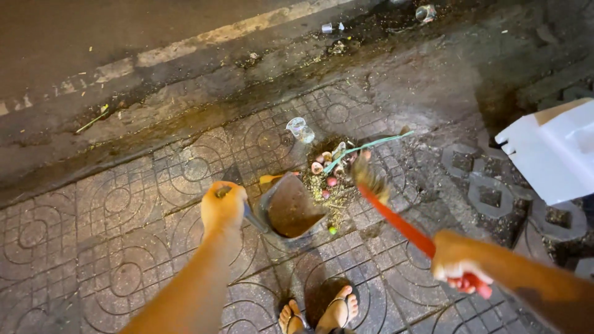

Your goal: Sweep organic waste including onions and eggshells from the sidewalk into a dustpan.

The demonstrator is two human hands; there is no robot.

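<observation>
From the head camera, the left hand (223, 207) is gripping the dustpan (289, 211) by its handle, fingers wrapped tight around it. The pan is sitting tilted on the patterned paving (117, 204), its open mouth facing a pile of litter (331, 176). The right hand (456, 266) is clamping its fingers round the red handle of a broom (396, 219), which is slanting up and left across the paving. The bristles are touching the near right edge of the pile, just beside the pan's mouth. The pile is lying between pan and kerb, with round pale and pink scraps, a green strap (365, 147) and a clear plastic cup (300, 130) at its far edge. Two sandalled feet (318, 314) are standing below the pan. A white box (550, 151) is resting at the right edge.
</observation>
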